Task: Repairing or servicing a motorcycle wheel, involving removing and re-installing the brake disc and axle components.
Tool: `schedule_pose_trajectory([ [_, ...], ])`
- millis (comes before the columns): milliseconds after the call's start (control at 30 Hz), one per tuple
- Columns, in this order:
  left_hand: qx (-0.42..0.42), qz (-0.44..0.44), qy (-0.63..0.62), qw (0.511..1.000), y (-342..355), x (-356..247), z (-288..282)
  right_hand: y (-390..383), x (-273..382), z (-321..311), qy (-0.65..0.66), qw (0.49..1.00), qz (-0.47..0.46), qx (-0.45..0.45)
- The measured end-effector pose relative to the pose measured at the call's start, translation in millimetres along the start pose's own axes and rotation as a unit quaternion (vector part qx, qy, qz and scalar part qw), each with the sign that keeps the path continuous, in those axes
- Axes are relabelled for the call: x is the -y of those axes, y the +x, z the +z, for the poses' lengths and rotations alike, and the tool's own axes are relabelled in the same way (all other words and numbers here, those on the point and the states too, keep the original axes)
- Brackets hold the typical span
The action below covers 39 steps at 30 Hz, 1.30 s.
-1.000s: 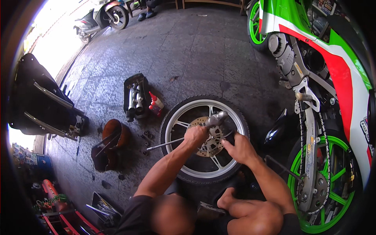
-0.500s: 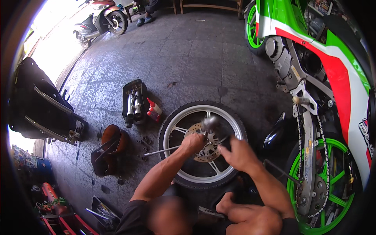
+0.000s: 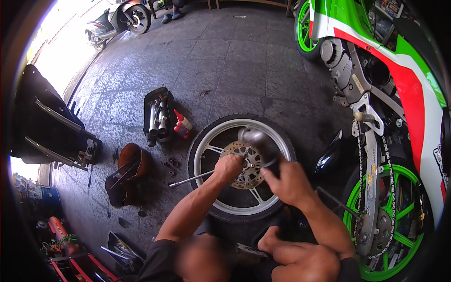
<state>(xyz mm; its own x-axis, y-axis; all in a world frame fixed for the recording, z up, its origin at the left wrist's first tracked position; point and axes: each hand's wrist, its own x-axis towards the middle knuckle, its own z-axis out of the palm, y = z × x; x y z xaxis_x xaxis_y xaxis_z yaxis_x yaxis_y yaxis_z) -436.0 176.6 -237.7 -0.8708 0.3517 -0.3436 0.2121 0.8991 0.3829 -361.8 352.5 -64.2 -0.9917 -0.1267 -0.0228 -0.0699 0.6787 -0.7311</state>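
Note:
A motorcycle wheel [image 3: 210, 190] with a black tyre and silver spoked rim lies flat on the floor in front of me. A drilled brake disc [image 3: 240, 184] sits at its middle. My left hand [image 3: 229, 168] is closed on a long metal bar [image 3: 190, 179], whose free end reaches left past the tyre. That fist rests by the hub, where the bar's other end is hidden. My right hand [image 3: 289, 182] grips a hammer [image 3: 253, 137] with a rounded silver head and dark handle. The hammer head is blurred, above the far part of the disc.
To the left lie small metal parts [image 3: 172, 164], a brown container [image 3: 133, 157], a black tray [image 3: 159, 115] with metal tubes, and red-capped bottles [image 3: 182, 126]. A green, white and red motorcycle [image 3: 385, 94] stands on the right. A black motorcycle part [image 3: 330, 152] lies near the wheel.
The hammer head has moved up and away from my left fist. My left hand still holds the bar at the hub. The whole view has shifted slightly.

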Motion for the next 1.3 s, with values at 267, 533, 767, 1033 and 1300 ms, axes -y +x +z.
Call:
schedule_pose_trajectory([
  [267,0.033,0.016,0.003,0.999,12.5,-10.6,-2.1,-6.9,7.7,-33.8,0.024,0.999,0.015,-0.034],
  [533,-0.016,0.0,0.004,1.0,11.1,1.7,5.2,2.8,-20.9,12.7,-0.023,0.999,0.022,0.003],
  [767,-0.005,0.043,-0.027,0.999,3.3,2.8,8.1,-5.2,-10.4,-27.7,0.014,0.998,0.005,-0.069],
  [1033,0.008,0.013,-0.019,1.0,18.6,-3.0,3.9,-7.3,18.6,-37.7,0.104,0.989,-0.077,-0.07],
  [1300,0.009,0.011,-0.006,1.0,-7.1,3.0,0.3,-2.5,-18.7,1.7,-0.083,0.988,0.109,0.075],
])
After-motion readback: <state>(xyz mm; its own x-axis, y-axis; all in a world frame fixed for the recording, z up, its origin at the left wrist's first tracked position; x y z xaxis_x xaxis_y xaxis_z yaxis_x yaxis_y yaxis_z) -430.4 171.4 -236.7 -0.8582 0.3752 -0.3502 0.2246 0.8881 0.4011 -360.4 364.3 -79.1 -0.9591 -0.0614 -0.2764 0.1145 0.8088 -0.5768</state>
